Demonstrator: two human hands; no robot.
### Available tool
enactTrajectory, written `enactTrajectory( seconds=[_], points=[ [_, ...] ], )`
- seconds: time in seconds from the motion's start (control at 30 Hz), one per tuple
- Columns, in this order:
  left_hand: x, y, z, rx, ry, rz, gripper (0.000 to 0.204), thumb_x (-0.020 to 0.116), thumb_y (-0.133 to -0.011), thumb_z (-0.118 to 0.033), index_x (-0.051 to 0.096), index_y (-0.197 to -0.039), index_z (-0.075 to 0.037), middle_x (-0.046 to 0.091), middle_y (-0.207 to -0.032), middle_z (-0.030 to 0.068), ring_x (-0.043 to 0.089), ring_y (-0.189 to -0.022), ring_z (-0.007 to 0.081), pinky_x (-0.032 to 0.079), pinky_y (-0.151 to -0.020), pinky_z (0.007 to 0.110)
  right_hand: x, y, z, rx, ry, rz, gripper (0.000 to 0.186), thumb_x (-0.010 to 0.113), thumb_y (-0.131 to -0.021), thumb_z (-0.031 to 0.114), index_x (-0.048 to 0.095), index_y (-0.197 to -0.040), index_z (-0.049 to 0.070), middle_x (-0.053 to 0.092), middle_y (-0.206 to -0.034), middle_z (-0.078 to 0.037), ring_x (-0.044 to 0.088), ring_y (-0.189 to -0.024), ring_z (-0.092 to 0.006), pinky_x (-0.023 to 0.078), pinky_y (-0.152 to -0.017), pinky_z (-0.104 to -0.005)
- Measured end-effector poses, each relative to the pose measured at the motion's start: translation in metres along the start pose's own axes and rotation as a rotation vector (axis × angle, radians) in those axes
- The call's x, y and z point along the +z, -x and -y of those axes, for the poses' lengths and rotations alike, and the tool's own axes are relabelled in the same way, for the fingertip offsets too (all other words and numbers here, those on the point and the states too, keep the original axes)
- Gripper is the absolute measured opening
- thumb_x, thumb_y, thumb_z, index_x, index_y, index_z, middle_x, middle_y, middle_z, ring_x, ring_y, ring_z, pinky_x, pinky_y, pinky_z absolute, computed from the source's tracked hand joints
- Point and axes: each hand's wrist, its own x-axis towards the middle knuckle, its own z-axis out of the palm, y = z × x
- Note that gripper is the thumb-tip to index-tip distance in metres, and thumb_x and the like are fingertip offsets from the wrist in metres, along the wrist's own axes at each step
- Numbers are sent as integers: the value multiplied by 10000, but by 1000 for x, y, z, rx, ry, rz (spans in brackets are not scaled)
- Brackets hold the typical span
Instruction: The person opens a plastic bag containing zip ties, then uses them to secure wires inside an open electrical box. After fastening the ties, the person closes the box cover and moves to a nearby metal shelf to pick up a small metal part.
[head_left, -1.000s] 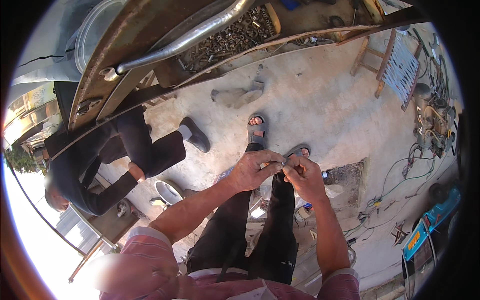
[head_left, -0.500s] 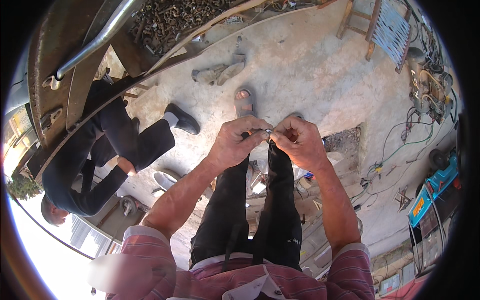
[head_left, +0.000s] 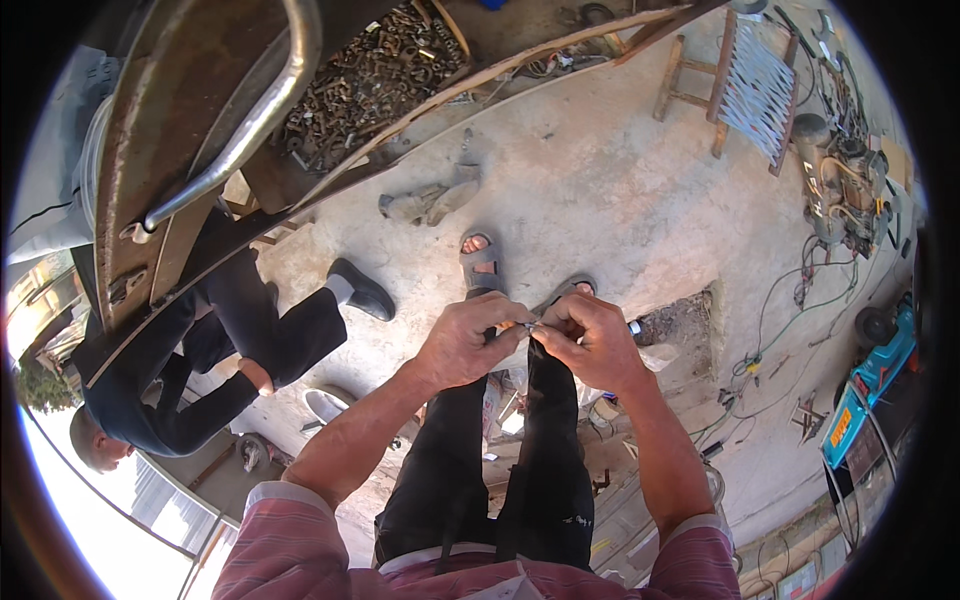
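Note:
In front of my legs, my left hand (head_left: 468, 342) and my right hand (head_left: 592, 345) meet fingertip to fingertip. Between them they pinch a small shiny metal piece (head_left: 531, 325), too small for me to tell its kind. Thumbs and forefingers of both hands are closed on it, and they hide most of it. Below lie the concrete floor (head_left: 600, 190) and my sandalled feet, the left sandal (head_left: 482, 264) showing more fully than the right one (head_left: 566, 290).
At the left, a person (head_left: 180, 350) in dark clothes sits by a metal bench holding a bent metal bar (head_left: 270, 115). Beyond is a heap of rusty metal parts (head_left: 365, 95). Work gloves (head_left: 430, 203), a chair (head_left: 745, 85), cables (head_left: 800, 300) and a blue machine (head_left: 865, 380) lie around.
The whole view has shifted, so floor and bench sit lower and both my feet show more. My hands stay together on the small metal piece, slightly lower in the picture.

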Motion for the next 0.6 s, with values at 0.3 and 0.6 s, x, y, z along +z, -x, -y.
enactTrajectory(
  seconds=[0.3,0.6],
  points=[
    [-1,-5,-9,129,-70,35,211,747,-911,-41,709,-1118,-20,711,-978,144,715,-894,344,579,-785,424,2,8,-18,346,-427,77,201,757,-996,168,660,-963,-6,670,-790,-35,613,-692,-68,505,-612,-252],
    [10,1,-4,-107,113,-27,141,698,-1004,-65,733,-1119,9,757,-906,106,740,-822,180,581,-738,325,8,8,-22,186,-261,-13,177,736,-1009,155,641,-971,10,660,-748,-14,609,-672,-65,497,-656,-229]
  ],
)
